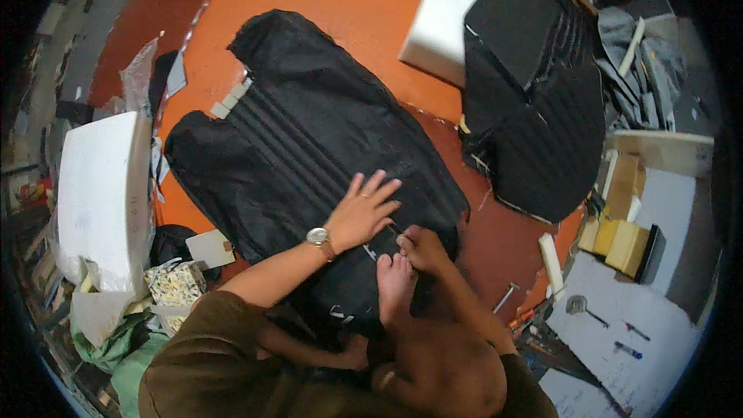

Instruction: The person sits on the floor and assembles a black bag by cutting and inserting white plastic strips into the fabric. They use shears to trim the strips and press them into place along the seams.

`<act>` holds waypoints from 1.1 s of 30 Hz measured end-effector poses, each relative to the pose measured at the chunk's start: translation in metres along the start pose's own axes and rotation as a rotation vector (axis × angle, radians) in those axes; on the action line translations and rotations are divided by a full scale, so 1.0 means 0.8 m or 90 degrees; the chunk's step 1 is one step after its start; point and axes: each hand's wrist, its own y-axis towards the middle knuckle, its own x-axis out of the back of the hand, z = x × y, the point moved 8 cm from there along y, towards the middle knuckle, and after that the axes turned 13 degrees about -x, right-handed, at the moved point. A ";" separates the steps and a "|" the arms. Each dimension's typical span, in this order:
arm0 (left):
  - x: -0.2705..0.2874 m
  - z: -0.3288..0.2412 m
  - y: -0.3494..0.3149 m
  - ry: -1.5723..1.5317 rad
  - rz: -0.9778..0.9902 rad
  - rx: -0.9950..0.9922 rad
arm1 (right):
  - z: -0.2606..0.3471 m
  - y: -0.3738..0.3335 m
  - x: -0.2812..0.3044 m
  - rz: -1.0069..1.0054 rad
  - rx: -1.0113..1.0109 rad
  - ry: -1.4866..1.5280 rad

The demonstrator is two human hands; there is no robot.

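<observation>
A wide black cover with ribbed stripes (255,147) lies spread over the orange and red floor before me. Pressed flat on its near right part is my left hand (362,213), fingers spread, a watch on the wrist. My right hand (420,249) is closed in a pinch close to the cover's near right side. A thin dark bit shows at its fingertips, too small to name. My bare foot (393,286) rests on the cover, toes right beside the right hand. A small pale mark (369,250) shows on the fabric between the hands.
A second black ribbed piece (542,139) lies at the right against a white foam block (445,23). Another white block (104,193) stands at the left, near a speckled foam block (176,282). Yellow blocks (619,241), a hammer (507,296) and a pen (628,351) lie right.
</observation>
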 end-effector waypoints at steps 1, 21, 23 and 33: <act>0.010 0.007 -0.009 0.005 0.013 0.023 | -0.009 -0.001 -0.001 0.025 -0.025 0.062; 0.227 0.411 -0.187 0.085 -0.281 0.658 | -0.013 -0.006 -0.003 -0.045 -0.005 0.053; 0.225 0.416 -0.196 0.089 -0.329 0.641 | -0.012 -0.004 -0.002 -0.039 -0.004 0.061; 0.207 0.343 -0.177 0.251 -0.608 0.532 | 0.002 -0.016 0.017 -0.178 -0.027 -0.191</act>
